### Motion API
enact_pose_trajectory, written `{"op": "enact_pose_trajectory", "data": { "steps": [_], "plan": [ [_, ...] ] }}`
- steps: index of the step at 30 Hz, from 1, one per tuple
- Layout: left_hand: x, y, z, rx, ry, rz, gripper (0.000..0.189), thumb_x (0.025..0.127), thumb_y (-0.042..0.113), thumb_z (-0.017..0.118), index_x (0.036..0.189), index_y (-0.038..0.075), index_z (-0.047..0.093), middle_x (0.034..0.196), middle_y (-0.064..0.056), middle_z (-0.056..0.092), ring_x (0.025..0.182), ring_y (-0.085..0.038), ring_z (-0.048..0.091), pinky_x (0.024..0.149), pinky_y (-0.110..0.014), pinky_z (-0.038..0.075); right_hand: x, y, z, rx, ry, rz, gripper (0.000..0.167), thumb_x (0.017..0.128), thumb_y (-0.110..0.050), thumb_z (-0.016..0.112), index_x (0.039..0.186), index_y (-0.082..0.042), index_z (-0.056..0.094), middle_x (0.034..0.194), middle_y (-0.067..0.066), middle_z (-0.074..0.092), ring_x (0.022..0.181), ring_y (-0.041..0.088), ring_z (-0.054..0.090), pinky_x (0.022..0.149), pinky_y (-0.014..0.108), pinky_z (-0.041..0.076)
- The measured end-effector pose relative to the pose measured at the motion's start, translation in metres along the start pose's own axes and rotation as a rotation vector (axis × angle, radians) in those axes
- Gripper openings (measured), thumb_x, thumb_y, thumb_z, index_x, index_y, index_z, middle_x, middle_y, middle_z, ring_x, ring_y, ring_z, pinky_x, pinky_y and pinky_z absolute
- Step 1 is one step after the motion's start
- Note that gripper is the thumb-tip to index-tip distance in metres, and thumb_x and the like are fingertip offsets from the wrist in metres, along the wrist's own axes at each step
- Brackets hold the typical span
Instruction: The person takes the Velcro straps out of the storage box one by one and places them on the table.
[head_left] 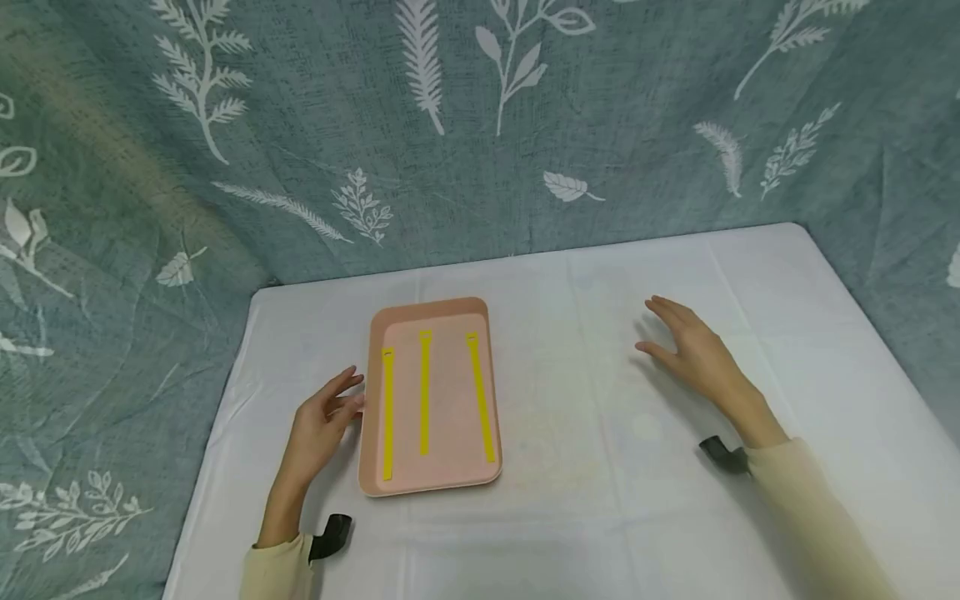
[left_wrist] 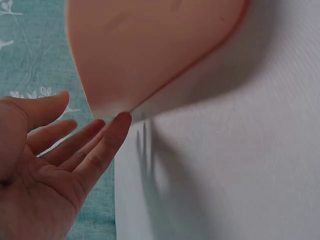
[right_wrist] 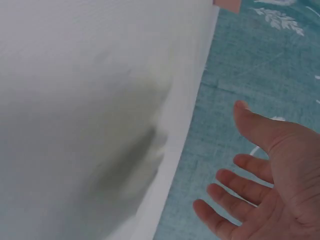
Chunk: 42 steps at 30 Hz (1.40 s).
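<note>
Pink tray: three yellow slotted straps inside. Left hand unclenched alongside, contact unclear; right hand unclenched, empty. Tray best kept level against sliding.

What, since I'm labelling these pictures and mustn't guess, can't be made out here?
Yellow straps, left wrist view: hidden by the pink tray.
Tray's upper part, left wrist view: cut off by the top edge.
Whether the left hand touches the tray, left wrist view: a fingertip covers the spot.
Right sleeve, head view: cut off by the bottom edge.
</note>
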<state>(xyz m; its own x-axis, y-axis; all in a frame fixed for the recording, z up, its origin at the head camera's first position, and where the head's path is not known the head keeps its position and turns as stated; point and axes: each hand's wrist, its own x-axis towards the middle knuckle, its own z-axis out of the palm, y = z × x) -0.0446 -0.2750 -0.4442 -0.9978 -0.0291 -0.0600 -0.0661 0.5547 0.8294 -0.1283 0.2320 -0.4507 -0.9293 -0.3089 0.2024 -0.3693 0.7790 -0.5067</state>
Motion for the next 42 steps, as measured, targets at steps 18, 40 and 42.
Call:
{"op": "enact_pose_trajectory", "data": {
  "steps": [18, 40, 42],
  "plan": [
    [0.001, -0.004, -0.001, -0.059, -0.076, -0.082, 0.053, 0.100, 0.004, 0.060, 0.151, -0.001, 0.044, 0.143, -0.032, 0.053, 0.114, -0.032, 0.068, 0.076, -0.015, 0.055, 0.022, -0.014, 0.016, 0.067, -0.011, 0.015, 0.051, 0.098, -0.018, 0.068, 0.142, 0.004, 0.053, 0.147, 0.026, 0.053, 0.138, 0.044, 0.046, 0.113, 0.058, 0.038],
    [0.003, -0.007, -0.001, -0.106, -0.100, -0.093, 0.053, 0.101, 0.003, 0.059, 0.151, -0.001, 0.043, 0.144, -0.034, 0.052, 0.096, 0.008, 0.064, 0.073, -0.019, 0.057, 0.071, -0.071, 0.038, 0.126, -0.155, -0.067, 0.045, 0.095, -0.019, 0.071, 0.134, 0.002, 0.062, 0.138, 0.020, 0.063, 0.132, 0.037, 0.056, 0.111, 0.050, 0.044],
    [0.003, -0.006, -0.003, -0.107, -0.110, -0.101, 0.053, 0.101, 0.004, 0.060, 0.151, -0.001, 0.043, 0.145, -0.033, 0.051, 0.096, 0.008, 0.064, 0.073, -0.020, 0.057, 0.075, -0.076, 0.041, 0.130, -0.158, -0.087, 0.044, 0.095, -0.017, 0.072, 0.133, 0.002, 0.063, 0.137, 0.020, 0.064, 0.131, 0.037, 0.058, 0.110, 0.050, 0.045]
  ]
}}
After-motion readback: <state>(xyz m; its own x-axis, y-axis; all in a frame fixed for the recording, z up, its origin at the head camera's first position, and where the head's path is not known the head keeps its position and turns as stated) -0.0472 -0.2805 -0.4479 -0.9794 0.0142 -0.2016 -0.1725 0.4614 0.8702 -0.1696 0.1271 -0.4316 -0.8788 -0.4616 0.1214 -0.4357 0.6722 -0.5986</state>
